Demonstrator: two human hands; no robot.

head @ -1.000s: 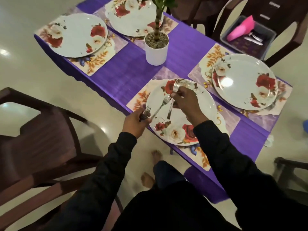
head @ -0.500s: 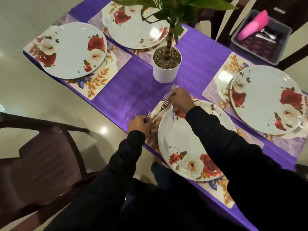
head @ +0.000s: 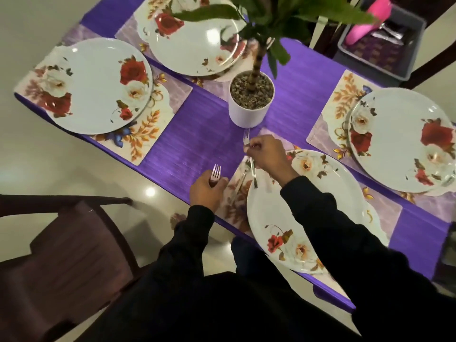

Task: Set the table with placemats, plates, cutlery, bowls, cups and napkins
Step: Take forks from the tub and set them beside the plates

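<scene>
Several white plates with red roses lie on floral placemats on a purple tablecloth [head: 197,134]. The nearest plate [head: 303,208] sits on a placemat [head: 237,201] at the table's front edge. My left hand [head: 206,191] is shut on forks [head: 216,172], tines pointing up, just left of that placemat. My right hand [head: 267,156] pinches a fork [head: 246,138] by its handle over the placemat's far left corner. Another piece of cutlery [head: 240,182] lies on the placemat beside the plate; I cannot tell what kind.
A white pot with a green plant [head: 250,102] stands mid-table, just beyond my right hand. A grey tray [head: 380,45] with a pink item and cutlery rests on a chair at the back right. A dark wooden chair [head: 64,255] stands at the left.
The camera has come closer over the table. My right hand moved left off the plate to the placemat's far corner with its fork. My left hand stayed beside the placemat.
</scene>
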